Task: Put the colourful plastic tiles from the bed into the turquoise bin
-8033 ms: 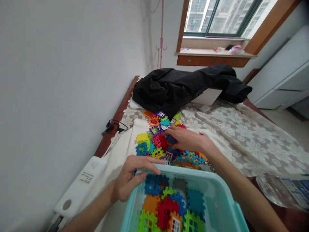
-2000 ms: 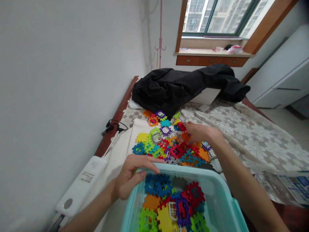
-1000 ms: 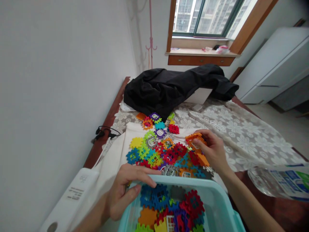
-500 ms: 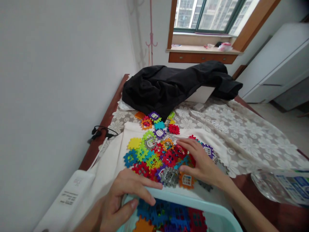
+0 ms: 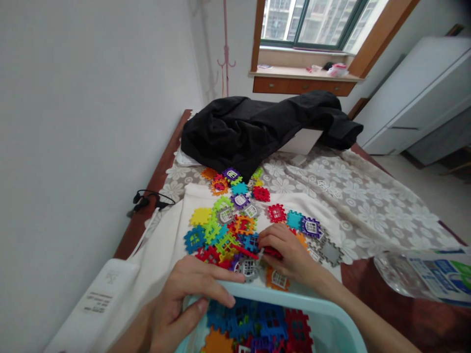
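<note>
My left hand (image 5: 196,287) lies over the near-left corner of a light blue plastic bin (image 5: 287,292), its thumb and fingers loosely around the rim. Several blue, red and orange notched building tiles (image 5: 274,321) lie inside. Beyond the rim, my right hand (image 5: 289,250) is closed on red building tiles (image 5: 273,252), partly hidden by its fingers. A red tile tilted on edge (image 5: 246,252) shows left of its fingertips, beside a grey window tile (image 5: 248,268). An orange window tile (image 5: 276,279) lies below the hand. More coloured tiles (image 5: 211,228) spread over the white cloth.
A black garment (image 5: 253,122) covers part of a white box (image 5: 302,141) at the back. The white cloth (image 5: 172,235) lies on a floral tablecloth (image 5: 368,196). Left are a white device (image 5: 97,294) and a black cable (image 5: 156,201); right, a clear plastic bottle (image 5: 415,274).
My right hand has drawn nearer and closed on red tiles from the pile, uncovering red and teal tiles behind it. My left hand stays at the bin. The view has shifted slightly.
</note>
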Demonstrator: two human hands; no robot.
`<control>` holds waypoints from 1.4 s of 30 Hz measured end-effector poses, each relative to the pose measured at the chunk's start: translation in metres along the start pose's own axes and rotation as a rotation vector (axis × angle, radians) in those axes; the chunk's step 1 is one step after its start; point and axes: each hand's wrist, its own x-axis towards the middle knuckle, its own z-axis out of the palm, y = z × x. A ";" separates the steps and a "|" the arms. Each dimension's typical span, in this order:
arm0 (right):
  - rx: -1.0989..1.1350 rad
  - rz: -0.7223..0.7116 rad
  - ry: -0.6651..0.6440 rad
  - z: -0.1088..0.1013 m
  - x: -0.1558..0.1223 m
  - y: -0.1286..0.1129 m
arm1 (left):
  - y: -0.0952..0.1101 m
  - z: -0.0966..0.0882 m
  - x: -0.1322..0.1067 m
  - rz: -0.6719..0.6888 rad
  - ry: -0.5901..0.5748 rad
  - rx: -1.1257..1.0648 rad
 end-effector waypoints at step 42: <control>-0.331 0.289 -0.221 -0.049 -0.004 -0.002 | -0.003 0.004 0.006 0.063 0.092 0.031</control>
